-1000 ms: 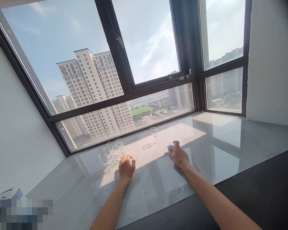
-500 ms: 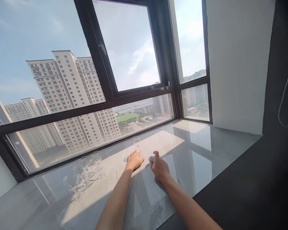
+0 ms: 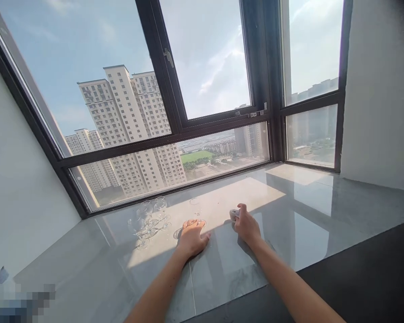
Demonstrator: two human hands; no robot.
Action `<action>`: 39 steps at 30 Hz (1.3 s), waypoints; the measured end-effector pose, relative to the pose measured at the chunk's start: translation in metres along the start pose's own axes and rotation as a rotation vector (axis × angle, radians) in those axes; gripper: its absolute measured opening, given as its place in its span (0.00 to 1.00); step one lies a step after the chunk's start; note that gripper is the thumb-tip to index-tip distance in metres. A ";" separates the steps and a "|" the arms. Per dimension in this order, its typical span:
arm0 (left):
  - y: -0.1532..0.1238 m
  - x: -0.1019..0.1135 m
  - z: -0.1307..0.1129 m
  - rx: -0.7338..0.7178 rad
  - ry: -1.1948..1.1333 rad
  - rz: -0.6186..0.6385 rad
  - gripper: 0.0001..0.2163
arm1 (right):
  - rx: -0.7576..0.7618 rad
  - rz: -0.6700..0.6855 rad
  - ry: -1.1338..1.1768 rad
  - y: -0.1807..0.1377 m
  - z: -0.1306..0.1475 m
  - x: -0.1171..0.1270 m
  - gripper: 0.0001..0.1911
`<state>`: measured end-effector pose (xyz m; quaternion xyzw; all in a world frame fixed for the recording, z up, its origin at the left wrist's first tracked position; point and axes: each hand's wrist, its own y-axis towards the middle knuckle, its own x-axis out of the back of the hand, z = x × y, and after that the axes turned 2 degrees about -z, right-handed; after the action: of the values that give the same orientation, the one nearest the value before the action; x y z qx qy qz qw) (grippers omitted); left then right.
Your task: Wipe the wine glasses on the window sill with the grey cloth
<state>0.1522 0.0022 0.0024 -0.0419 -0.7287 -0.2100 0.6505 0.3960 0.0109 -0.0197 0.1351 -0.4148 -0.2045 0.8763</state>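
A clear wine glass (image 3: 195, 205) stands upright on the glossy sill. My left hand (image 3: 192, 238) lies low in front of it, fingers over its foot and thumb held apart; the exact grip is partly hidden. To the right, my right hand (image 3: 248, 226) is closed around a small pale object (image 3: 234, 214), possibly a crumpled cloth, with one finger raised above it. Several more clear wine glasses (image 3: 151, 220) stand close together at the left near the window, their outlines faint in the sunlight.
The grey tiled sill (image 3: 218, 264) runs beneath a dark window frame (image 3: 175, 137). White walls (image 3: 380, 116) close in at both sides. A blurred, pixelated object (image 3: 6, 291) is at the lower left, and the sill's front edge drops into dark shadow at the right.
The view has swung to the left. Against the sill, my left hand and the single wine glass have shifted left together and nearer to me. My right hand has hardly moved.
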 end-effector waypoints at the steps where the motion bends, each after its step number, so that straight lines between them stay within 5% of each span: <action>1: -0.013 0.004 0.010 0.052 0.011 -0.007 0.26 | -0.005 0.009 -0.002 -0.001 0.000 0.000 0.17; 8: -0.074 0.019 0.060 0.354 0.025 -0.078 0.24 | 0.050 0.047 -0.085 -0.005 -0.001 -0.001 0.20; 18: -0.084 0.017 0.064 0.621 0.009 -0.131 0.26 | 0.064 0.109 -0.138 -0.013 0.006 0.007 0.21; 22: -0.097 0.024 0.051 0.533 -0.056 -0.266 0.14 | 0.080 -0.029 -0.113 -0.017 0.009 0.016 0.25; 28: -0.108 0.022 0.037 0.273 -0.126 -0.158 0.13 | 0.259 -0.242 -0.005 -0.014 0.009 0.017 0.19; 32: -0.106 0.026 0.036 0.305 -0.113 -0.149 0.15 | 0.358 -0.171 0.070 -0.010 0.003 0.009 0.18; 39: -0.100 0.035 0.031 0.398 -0.077 -0.107 0.17 | 0.238 -0.060 0.136 -0.007 -0.007 -0.002 0.20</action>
<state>0.0847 -0.0855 0.0094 0.1181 -0.7812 -0.0943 0.6057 0.3991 0.0060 -0.0281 0.2639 -0.3716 -0.1704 0.8736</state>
